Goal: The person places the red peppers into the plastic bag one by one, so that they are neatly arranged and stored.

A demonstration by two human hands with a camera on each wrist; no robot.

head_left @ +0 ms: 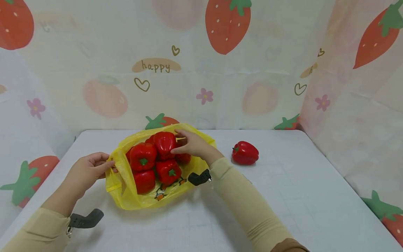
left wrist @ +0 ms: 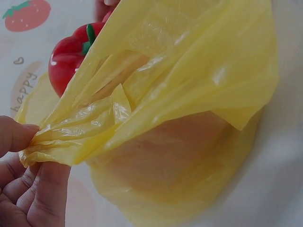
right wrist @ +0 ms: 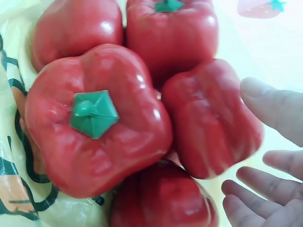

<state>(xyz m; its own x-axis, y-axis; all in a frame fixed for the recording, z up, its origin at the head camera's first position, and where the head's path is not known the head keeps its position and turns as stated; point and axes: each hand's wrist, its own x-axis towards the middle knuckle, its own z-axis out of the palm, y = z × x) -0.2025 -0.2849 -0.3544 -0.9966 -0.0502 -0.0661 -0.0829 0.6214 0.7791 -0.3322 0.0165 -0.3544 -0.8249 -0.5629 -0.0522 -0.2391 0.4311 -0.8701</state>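
Note:
A yellow plastic bag (head_left: 195,171) lies on the table with its mouth wide, holding several red bell peppers with green stems (head_left: 143,156). My left hand (head_left: 88,171) pinches the bag's left edge between thumb and fingers; the left wrist view shows the gathered plastic (left wrist: 52,146) in that grip. Over the bag's right side, my right hand (head_left: 194,143) has its fingers spread beside the uppermost bell pepper (head_left: 165,144). In the right wrist view the thumb (right wrist: 265,101) lies close by a pepper (right wrist: 213,123); whether it touches I cannot tell. The fingers are not wrapped round anything.
One more red bell pepper (head_left: 246,153) lies on its side on the white table (head_left: 283,196), right of the bag. A cloth printed with strawberries (head_left: 228,28) hangs behind and at the sides. Dark camera mounts (head_left: 86,219) stick out from both wrists.

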